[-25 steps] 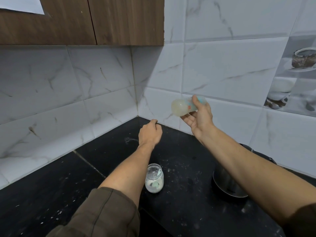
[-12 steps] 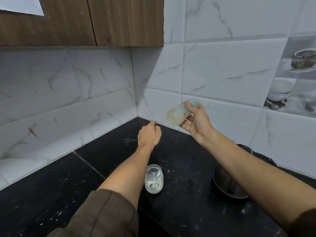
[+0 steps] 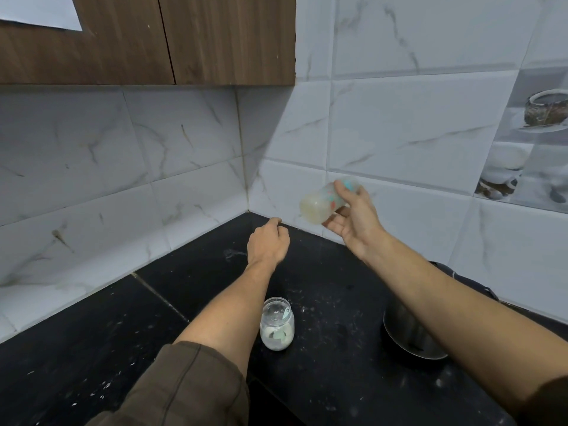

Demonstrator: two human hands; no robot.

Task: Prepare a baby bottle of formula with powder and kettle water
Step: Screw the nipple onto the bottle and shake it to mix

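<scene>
While the right hand (image 3: pixel 353 224) grips the tilted bottle (image 3: pixel 318 206) at one o'clock, the left hand (image 3: pixel 268 245) curls, hold unclear; mixing seems underway, needing a firm grip.

I saw a black countertop (image 3: pixel 92 348) dusted with white specks, marbled wall tiles (image 3: pixel 76 167), and a wooden cabinet (image 3: pixel 215 38) overhead.

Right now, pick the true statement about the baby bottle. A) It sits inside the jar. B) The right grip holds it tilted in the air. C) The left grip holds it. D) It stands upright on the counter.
B: the right grip holds the baby bottle tilted above the counter, the left grip apart from it.
</scene>
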